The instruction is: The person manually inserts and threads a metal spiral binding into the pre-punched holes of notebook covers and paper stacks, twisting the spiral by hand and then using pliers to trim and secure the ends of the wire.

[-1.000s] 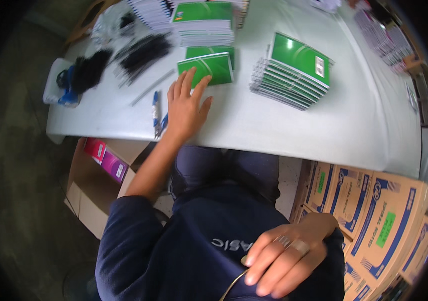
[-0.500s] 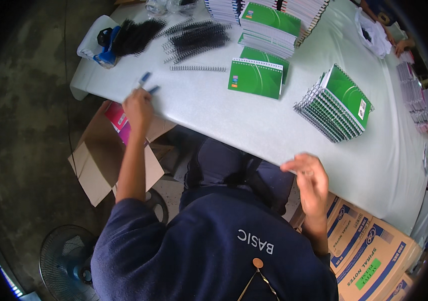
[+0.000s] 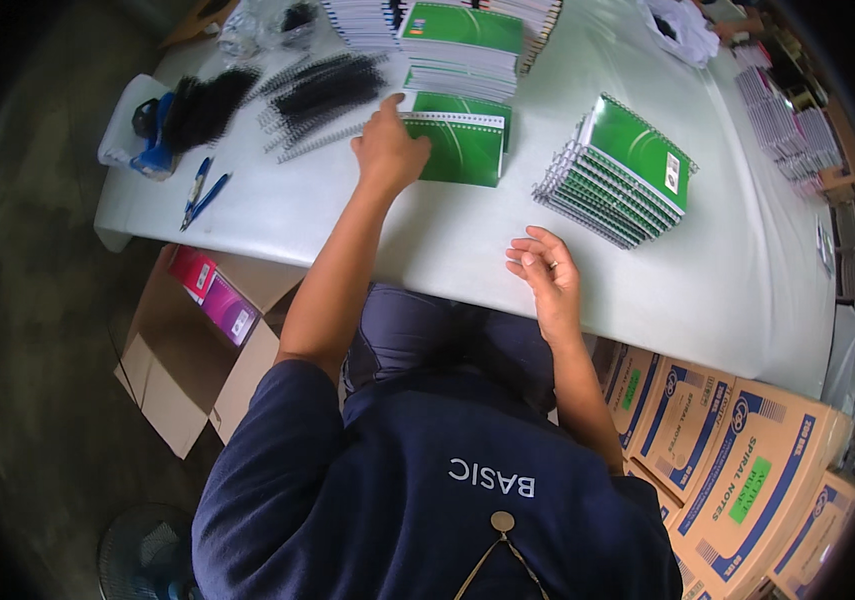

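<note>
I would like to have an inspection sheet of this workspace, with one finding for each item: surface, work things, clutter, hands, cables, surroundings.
Surface: table with pale cover, creased at the right.
Work things: green notebook with a bare row of holes; stack of spiral-bound notebooks to its right; black spirals piled to its left.
Clutter: two blue pens near the front edge; clear plastic bag at the back.
Hands: left hand over the green notebook's left end, grip unclear; right hand loosely curled, apparently empty.
Cables: nothing clearly seen.
Surroundings: open box below left; fan at lower left; printed cartons at lower right.
</note>
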Motion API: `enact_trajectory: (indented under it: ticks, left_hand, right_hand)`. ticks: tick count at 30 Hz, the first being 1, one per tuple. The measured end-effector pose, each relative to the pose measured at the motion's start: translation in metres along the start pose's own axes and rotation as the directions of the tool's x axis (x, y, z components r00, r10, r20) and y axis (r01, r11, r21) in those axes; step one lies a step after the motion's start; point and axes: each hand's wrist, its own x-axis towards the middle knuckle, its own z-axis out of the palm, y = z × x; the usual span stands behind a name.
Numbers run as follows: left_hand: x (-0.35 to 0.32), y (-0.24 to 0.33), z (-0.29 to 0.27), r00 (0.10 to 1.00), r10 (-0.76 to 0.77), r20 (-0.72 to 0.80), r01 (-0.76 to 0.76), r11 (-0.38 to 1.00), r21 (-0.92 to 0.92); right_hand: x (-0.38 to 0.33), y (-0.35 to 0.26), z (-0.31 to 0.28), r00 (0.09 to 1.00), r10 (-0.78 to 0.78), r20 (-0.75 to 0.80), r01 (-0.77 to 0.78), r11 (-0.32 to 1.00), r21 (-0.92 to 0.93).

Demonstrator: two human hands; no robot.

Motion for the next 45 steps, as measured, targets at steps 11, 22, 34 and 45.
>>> enact_trajectory:
  ticks: [11, 22, 34, 45]
  left_hand:
    - [-0.102, 0.003, -0.043, 0.82, 0.457, 0.344, 0.029, 0.567, -0.823]
    - [-0.082, -0.017, -0.011, 0.849, 0.496, 0.183, -0.506, 0.862, 0.015]
    - [-0.037, -0.031, -0.052, 0.874, 0.297, 0.385, -0.04, 0.833, -0.551]
    - [-0.065, -0.019, -0.064, 0.695, 0.299, 0.654, 0.127, 0.844, -0.521]
  right_hand:
    - [-0.003, -0.02, 0.011, 0.948, -0.292, 0.126, 0.317, 0.906, -0.279]
    - [0.015, 0.001, -0.009, 0.92, -0.293, 0.262, 0.341, 0.926, -0.163]
    - [0.022, 0.001, -0.008, 0.875, -0.339, 0.345, 0.425, 0.879, -0.215]
    - [0.024, -0.006, -0.005, 0.916, -0.284, 0.284, 0.358, 0.898, -0.257]
